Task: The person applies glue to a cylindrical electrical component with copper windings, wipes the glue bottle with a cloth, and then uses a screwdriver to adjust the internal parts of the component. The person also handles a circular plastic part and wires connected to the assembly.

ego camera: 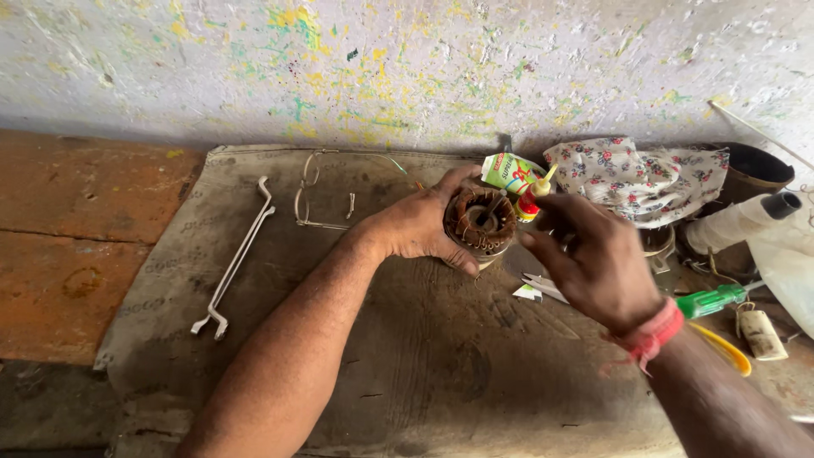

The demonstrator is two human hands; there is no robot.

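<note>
Roughly round motor stator — rusty-brown, copper-wound

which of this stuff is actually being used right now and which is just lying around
In use:
round copper-wound motor coil in left hand
small red-and-yellow glue tube in right hand

Lying about:
long metal bracket rod
green-handled screwdriver
floral cloth
bent wire frame

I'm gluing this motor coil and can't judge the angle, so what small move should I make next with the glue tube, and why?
Probably tip the glue tube down toward the coil. The right hand holds its nozzle just beside the rim, while the left hand steadies the coil.
</note>
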